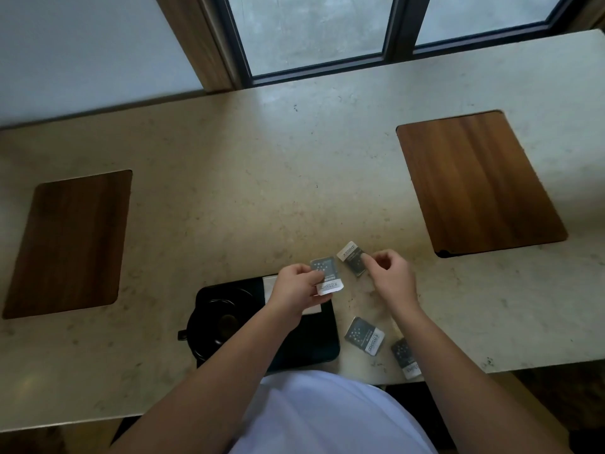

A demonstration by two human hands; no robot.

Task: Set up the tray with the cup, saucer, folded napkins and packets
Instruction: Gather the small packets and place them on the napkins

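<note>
Single head-worn wide-angle view, looking steeply down and forward over the person's chest onto a stone counter [262, 165], facing the window [311, 31] behind it. Close range: forearms fill the bottom, counter edges bow from lens distortion.

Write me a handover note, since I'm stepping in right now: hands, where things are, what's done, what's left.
Left hand: holds one packet above the tray.
Right hand: pinches a second packet over the counter.
Two more packets lie on the counter right of the tray.
Done: the cup sits on the tray's left side, a napkin beside it. The saucer cannot be told apart.
Left: place all four packets on the tray.
</note>
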